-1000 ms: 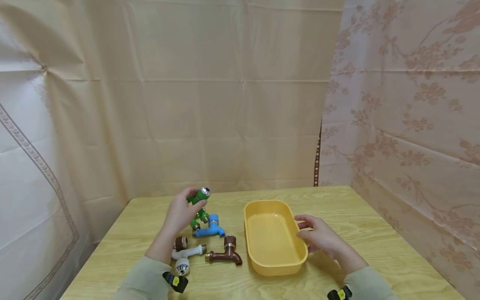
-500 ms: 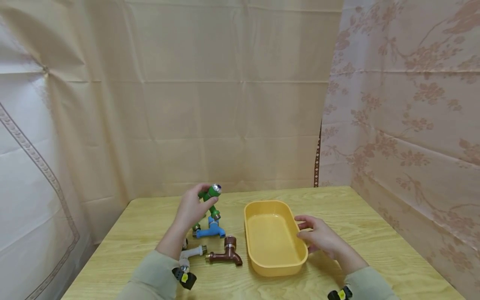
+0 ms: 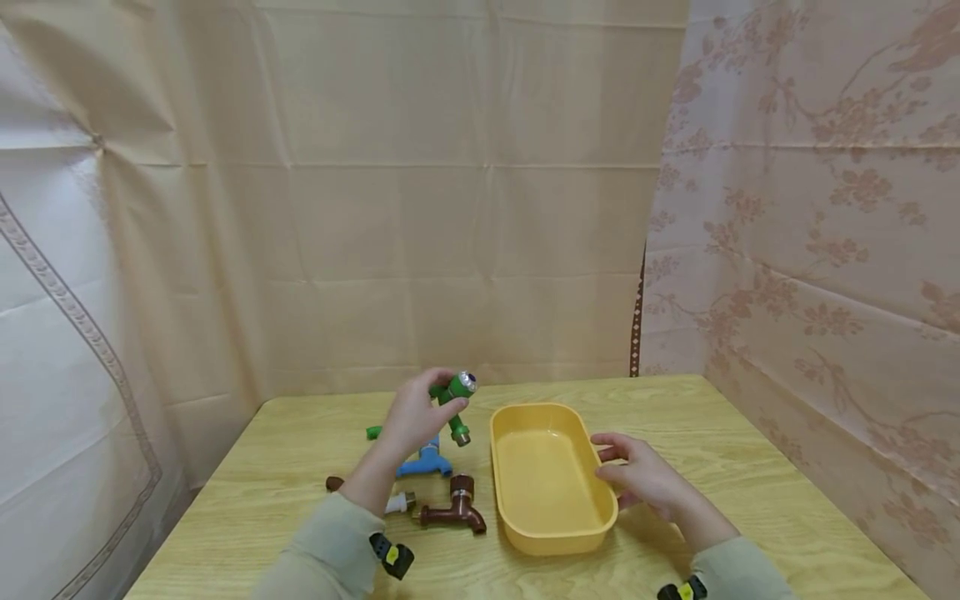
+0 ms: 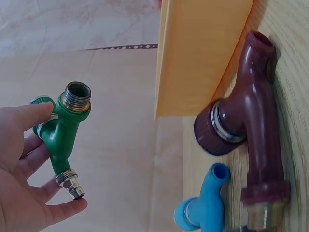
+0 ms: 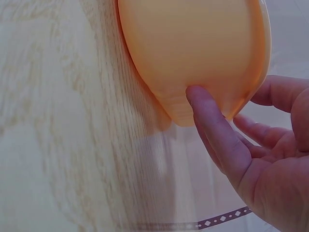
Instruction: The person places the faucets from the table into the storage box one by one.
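My left hand (image 3: 411,418) grips a green tap (image 3: 455,408) and holds it up off the table, just left of the basin's far end. In the left wrist view the tap's threaded inlet (image 4: 77,96) points up and its metal hose nozzle (image 4: 71,185) points down, with the thumb over the knob. My right hand (image 3: 647,477) rests against the right side of a yellow plastic basin (image 3: 558,543). Its relaxed fingers (image 5: 205,108) touch the outer wall in the right wrist view. The basin has nothing in it.
Left of the basin lie a blue tap (image 3: 427,462) and a dark brown tap (image 3: 455,512). My left arm partly hides a white tap (image 3: 399,503), another brown piece (image 3: 334,482) and another green piece (image 3: 373,432). Curtains (image 3: 480,208) enclose the wooden table (image 3: 750,500).
My left hand has lifted the green tap away from the other taps and carried it right, towards the basin. My right hand and the basin have stayed in place.
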Demonstrator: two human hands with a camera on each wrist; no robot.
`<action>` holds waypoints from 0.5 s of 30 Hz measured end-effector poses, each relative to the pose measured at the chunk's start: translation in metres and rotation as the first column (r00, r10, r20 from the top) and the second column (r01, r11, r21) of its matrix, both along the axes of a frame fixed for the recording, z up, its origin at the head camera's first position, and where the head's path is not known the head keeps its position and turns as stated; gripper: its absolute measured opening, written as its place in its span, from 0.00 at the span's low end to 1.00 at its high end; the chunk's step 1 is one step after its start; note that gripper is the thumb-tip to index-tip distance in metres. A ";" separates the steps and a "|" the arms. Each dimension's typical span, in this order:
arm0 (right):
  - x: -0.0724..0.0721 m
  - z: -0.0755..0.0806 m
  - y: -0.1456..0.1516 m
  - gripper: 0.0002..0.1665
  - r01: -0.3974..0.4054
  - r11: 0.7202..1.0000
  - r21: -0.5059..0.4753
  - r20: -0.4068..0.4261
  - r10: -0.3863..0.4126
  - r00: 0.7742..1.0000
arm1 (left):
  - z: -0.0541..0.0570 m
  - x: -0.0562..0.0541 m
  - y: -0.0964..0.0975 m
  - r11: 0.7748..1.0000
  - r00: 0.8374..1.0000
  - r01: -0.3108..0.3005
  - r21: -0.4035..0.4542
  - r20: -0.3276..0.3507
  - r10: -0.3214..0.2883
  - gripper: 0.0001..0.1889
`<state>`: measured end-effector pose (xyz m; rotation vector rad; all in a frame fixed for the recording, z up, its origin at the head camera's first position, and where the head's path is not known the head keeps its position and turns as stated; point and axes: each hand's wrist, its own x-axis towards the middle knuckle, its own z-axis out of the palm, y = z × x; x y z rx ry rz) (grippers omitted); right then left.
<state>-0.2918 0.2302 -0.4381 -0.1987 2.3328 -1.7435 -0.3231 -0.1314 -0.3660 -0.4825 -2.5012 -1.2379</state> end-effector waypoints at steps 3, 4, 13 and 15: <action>0.000 0.001 0.000 0.36 -0.006 1.000 -0.007 0.002 0.006 1.000 | 0.000 0.000 0.009 0.999 0.999 0.032 -0.013 0.005 -0.031 0.20; 0.000 0.001 0.000 0.36 -0.005 1.000 -0.009 0.004 0.005 1.000 | 0.001 0.000 0.012 0.999 0.999 0.040 -0.019 0.008 -0.040 0.20; 0.001 0.001 0.000 0.37 -0.020 1.000 -0.005 -0.002 0.020 1.000 | 0.001 -0.003 0.035 0.988 0.989 0.139 -0.066 0.062 -0.135 0.20; 0.001 0.001 0.000 0.37 -0.022 1.000 -0.006 -0.004 0.022 1.000 | 0.000 -0.005 0.040 0.986 0.987 0.150 -0.072 0.077 -0.144 0.20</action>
